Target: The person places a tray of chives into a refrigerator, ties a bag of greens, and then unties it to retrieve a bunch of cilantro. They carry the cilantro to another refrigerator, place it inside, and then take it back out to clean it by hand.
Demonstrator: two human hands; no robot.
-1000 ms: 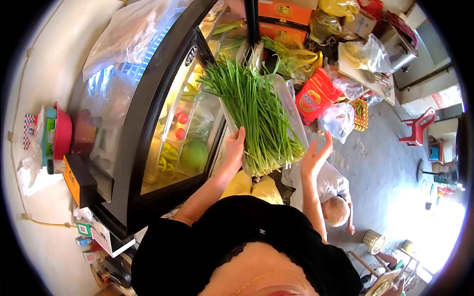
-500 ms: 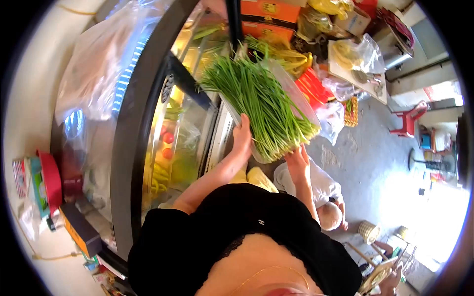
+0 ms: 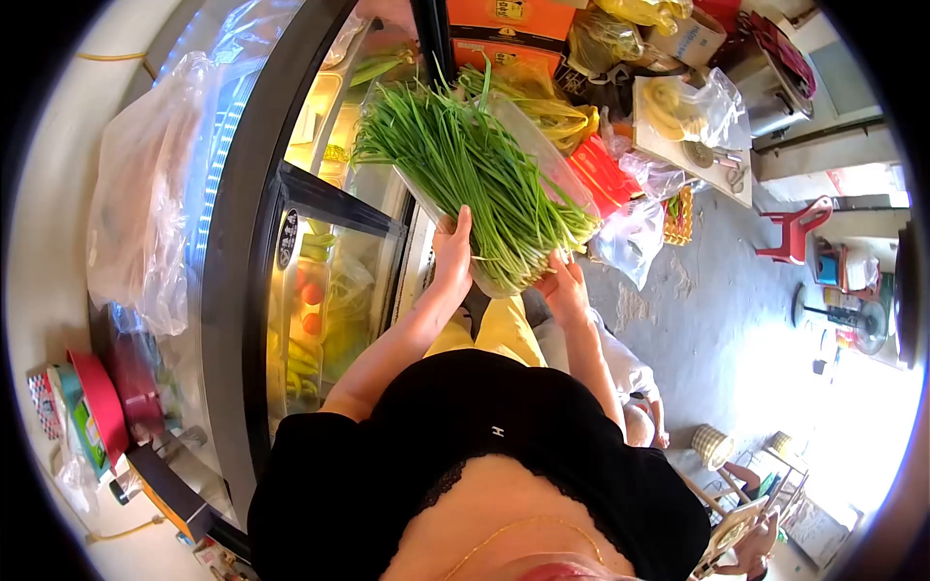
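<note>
A thick bundle of green chives [image 3: 480, 169] fills a clear plastic tray [image 3: 544, 145] in front of my body, its leafy tips pointing away to the upper left. My left hand [image 3: 453, 254] grips the tray's near left side, thumb up along the edge. At the near right corner, by the cut stem ends, my right hand [image 3: 564, 289] is closed on the tray; its fingers are partly hidden underneath. Left of the tray stands a glass-fronted display fridge [image 3: 344, 205] with tomatoes [image 3: 311, 308] and other vegetables inside.
Orange boxes [image 3: 506, 29] and yellow bags [image 3: 572, 126] are piled beyond the tray. A white table [image 3: 741, 179] holds a plastic bag and scissors. Another person [image 3: 620, 373] in a white top is low down close on my right. A red chair [image 3: 796, 230] stands farther right.
The tray of chives has shifted left and slightly upward in view, with both hands still on it. The fridge and surroundings have shifted left too, as the view turns.
</note>
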